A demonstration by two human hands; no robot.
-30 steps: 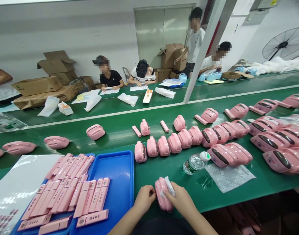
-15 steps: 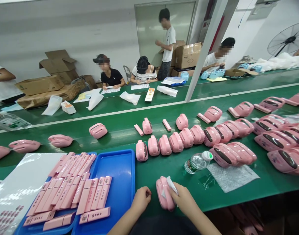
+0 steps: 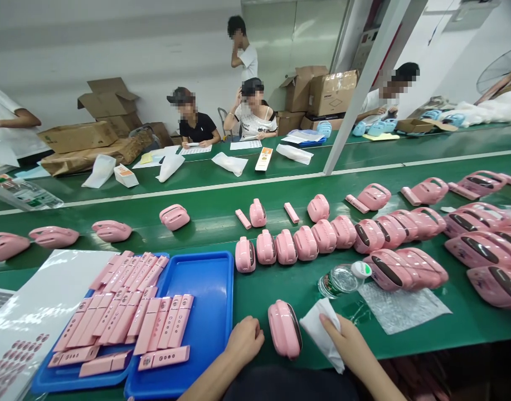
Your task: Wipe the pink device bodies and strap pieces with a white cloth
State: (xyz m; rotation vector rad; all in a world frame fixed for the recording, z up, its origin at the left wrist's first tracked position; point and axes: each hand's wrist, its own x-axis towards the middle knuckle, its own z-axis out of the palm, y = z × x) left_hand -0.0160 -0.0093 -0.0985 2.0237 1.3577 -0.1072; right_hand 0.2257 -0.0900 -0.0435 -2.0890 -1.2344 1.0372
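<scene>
Nearest the person, a pink device point(image 3: 285, 328) stands on edge on the green belt point(image 3: 280, 284), just right of the blue tray point(image 3: 205, 278). The left hand point(image 3: 244, 341) rests beside it, fingers curled loosely, holding nothing I can see. The right hand point(image 3: 350, 341), on the device's other side, pinches a white cloth point(image 3: 322, 331) in closed fingers, clear of the shell. To wipe well, I'd steady the device with the free hand and use a clean fold along the dark window.

Beyond the device, a water bottle point(image 3: 341, 278) lies on its side and a row of pink units point(image 3: 297, 245) stands behind. The cloth's underside and the device's far face are hidden; the markings on the pink strips point(image 3: 130, 312) in the tray are too small to read.
</scene>
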